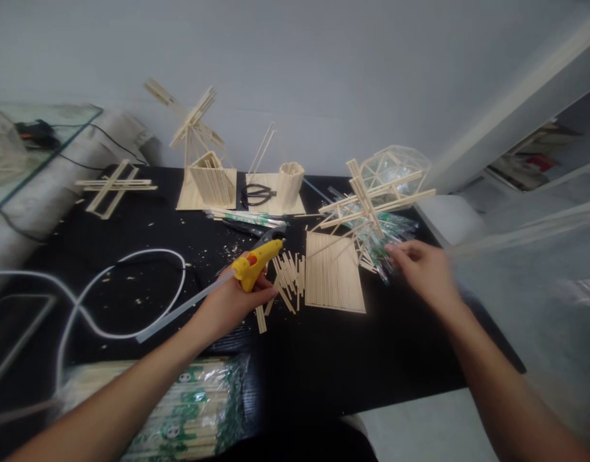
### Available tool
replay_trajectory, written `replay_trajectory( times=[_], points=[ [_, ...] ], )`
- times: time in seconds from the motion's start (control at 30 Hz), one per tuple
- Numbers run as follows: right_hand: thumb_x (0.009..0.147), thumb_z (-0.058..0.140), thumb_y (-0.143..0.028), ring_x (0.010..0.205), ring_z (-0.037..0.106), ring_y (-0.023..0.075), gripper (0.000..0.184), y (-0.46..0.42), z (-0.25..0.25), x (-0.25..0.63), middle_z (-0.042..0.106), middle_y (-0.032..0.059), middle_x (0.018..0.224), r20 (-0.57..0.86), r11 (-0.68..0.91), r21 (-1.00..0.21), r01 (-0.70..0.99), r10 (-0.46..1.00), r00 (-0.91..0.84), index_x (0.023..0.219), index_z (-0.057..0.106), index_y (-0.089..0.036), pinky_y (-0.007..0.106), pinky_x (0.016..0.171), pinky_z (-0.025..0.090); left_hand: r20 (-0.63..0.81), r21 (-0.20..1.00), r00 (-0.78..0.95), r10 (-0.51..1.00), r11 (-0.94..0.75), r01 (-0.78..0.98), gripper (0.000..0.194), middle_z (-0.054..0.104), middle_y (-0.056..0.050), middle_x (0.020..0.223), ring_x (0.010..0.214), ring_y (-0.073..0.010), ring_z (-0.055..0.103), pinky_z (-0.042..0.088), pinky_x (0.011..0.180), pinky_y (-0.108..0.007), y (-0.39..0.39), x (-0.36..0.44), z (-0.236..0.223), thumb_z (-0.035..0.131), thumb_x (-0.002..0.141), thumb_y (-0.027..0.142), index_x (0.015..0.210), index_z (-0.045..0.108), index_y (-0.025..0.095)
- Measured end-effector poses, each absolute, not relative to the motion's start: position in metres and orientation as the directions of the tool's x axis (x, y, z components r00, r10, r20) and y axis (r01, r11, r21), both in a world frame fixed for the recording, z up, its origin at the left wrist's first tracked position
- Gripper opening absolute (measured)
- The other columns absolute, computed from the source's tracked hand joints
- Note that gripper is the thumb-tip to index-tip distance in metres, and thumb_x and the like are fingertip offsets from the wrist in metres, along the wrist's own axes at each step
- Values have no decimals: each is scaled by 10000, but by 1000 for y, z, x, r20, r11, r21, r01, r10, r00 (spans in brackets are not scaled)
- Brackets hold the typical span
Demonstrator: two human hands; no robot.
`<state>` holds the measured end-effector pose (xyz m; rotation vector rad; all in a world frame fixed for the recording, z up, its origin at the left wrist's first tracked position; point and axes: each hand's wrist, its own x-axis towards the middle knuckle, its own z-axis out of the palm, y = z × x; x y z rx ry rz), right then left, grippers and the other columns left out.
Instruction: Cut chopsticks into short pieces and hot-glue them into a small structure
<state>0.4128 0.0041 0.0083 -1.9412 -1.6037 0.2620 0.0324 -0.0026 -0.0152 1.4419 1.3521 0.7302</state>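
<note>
My left hand (230,301) is wrapped round a yellow glue gun (255,260) with a clear glue stick jutting out behind it. Its nozzle points toward a loose pile of short cut sticks (287,276). Right of that pile lies a flat panel of glued sticks (334,273). My right hand (420,269) reaches into a heap of sticks in green-printed wrappers (391,234), its fingers curled and blurred. A cross-shaped stick frame (372,205) leans over that heap.
A black table (145,231) carries a stick windmill model (201,160), a stick cup (291,183), black scissors (256,194), a flat stick cross (115,186) and a white cable (131,295). A bag of sticks (179,410) lies at the near edge.
</note>
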Motion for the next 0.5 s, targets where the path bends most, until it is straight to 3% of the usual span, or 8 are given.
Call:
replay_trajectory(
  times=[0.1,0.27,0.4,0.5],
  points=[
    [845,635,-570,599,669,221,395,-3,9,412,718,50,643,193,-92,-542,835,954,230,732,723,-202,338,631,493,-200,927,211,957,115,356,222,724,-56,820,743,-193,647,529,659,-314,-4,33,-16,788,724,402,745,717,193],
    [858,618,-481,915,744,288,299,-6,9,405,791,109,1001,350,80,-480,873,930,107,841,772,-226,412,823,564,-200,940,208,958,127,318,223,735,-54,815,742,-202,657,535,667,-327,-3,34,-14,810,707,391,734,700,198],
    [845,645,-591,561,699,244,416,-17,23,397,722,54,610,139,-80,-480,874,976,165,637,689,-234,363,603,543,-213,950,205,955,153,274,244,738,-55,827,768,-213,672,551,733,-366,-3,34,-12,833,696,377,779,686,201],
    [862,645,-606,506,681,204,420,-30,39,381,736,47,639,8,8,-569,822,1000,-5,689,706,-228,312,523,533,-212,961,220,952,162,224,275,739,-51,870,814,-207,680,554,804,-377,-3,32,-13,848,705,382,836,687,202]
  ],
)
